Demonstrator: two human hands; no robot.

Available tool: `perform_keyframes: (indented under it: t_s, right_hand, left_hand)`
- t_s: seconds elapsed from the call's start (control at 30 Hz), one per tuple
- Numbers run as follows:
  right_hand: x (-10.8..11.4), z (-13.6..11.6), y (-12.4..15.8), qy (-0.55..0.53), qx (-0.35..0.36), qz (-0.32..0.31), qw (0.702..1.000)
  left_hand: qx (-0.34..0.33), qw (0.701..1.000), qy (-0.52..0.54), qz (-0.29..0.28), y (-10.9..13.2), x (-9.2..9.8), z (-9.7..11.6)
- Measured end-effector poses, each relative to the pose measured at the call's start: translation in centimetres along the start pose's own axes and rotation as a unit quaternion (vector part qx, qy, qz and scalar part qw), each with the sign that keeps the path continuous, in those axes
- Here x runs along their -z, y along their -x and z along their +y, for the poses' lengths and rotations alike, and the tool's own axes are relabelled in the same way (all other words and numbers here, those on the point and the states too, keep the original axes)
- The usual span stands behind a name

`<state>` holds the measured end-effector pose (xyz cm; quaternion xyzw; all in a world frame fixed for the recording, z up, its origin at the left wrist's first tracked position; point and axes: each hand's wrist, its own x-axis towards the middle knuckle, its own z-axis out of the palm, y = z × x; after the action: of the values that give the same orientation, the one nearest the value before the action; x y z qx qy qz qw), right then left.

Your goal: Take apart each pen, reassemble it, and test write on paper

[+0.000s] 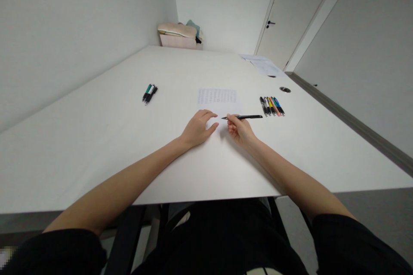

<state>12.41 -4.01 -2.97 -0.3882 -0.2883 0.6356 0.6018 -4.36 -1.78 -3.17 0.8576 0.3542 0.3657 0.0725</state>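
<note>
Between the thumb and fingers of my right hand (239, 131) is a black pen (250, 117), held almost level with its tip pointing left. My left hand (199, 128) rests at the lower left of a white sheet of paper (222, 108), thumb and fingers apart and nothing in its grasp. Rows of small blue marks (217, 96) cover the sheet's upper part; I cannot read them. The pen's tip lies just to the right of my left fingertips, over the lower part of the paper.
On the white table (106, 137), a few pens (150, 93) lie grouped at the left. Several colored pens (272, 106) sit in a row at the right, near a round table fitting (285, 89). Papers (263, 65) lie at the far right; a box with cloth (178, 36) stands behind the table.
</note>
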Motion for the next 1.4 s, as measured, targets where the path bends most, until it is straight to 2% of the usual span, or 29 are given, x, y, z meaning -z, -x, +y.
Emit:
perform_keyframes:
  t_s: [0.13,0.3,0.47,0.67,0.77,0.9,0.97,1.03,1.23,1.3,1.4]
  right_hand:
    - [-0.3,0.2,0.3,0.011,0.0,-0.014,1.0]
    - [-0.4,0.6,0.4,0.032,0.01,-0.02,0.999]
    - [-0.6,0.5,0.1,0.033,0.011,0.009,0.999]
    - [-0.2,-1.3,-0.4,-0.098,-0.011,0.08,0.992]
    - [0.2,-2.4,-0.4,-0.176,-0.003,0.068,0.982]
    - [0.6,-3.0,-0.4,-0.198,0.016,0.033,0.979]
    - [0.7,-3.0,-0.5,-0.196,0.034,0.01,0.98]
    - [0.9,-3.0,-0.5,-0.198,0.049,-0.011,0.979]
    - [1.2,-3.2,-0.6,-0.177,0.072,-0.014,0.982]
    - [1.4,-3.3,-0.7,-0.17,0.081,-0.01,0.982]
    - [1.6,-3.3,-0.9,-0.167,0.089,0.002,0.982]
  left_hand:
    - [-0.001,0.999,0.038,0.039,-0.1,-0.5,1.1]
    - [0.006,0.996,0.066,0.062,-0.3,-1.0,1.3]
    - [0.077,0.99,0.103,0.063,-0.4,-0.9,1.8]
    - [0.201,0.959,0.19,0.053,-0.6,-1.0,2.3]
    - [0.245,0.94,0.231,0.049,-0.7,-1.3,2.1]
    - [0.285,0.913,0.291,0.039,-0.8,-1.8,2.0]
    - [0.311,0.89,0.332,0.029,-0.7,-2.0,2.3]
    - [0.345,0.854,0.389,0.019,-0.8,-2.1,2.7]
    - [0.451,0.692,0.564,-0.009,-1.0,-2.0,3.3]
    - [0.46,0.66,0.593,-0.025,-1.0,-1.9,3.0]
    - [0.464,0.639,0.612,-0.048,-1.0,-1.6,2.5]
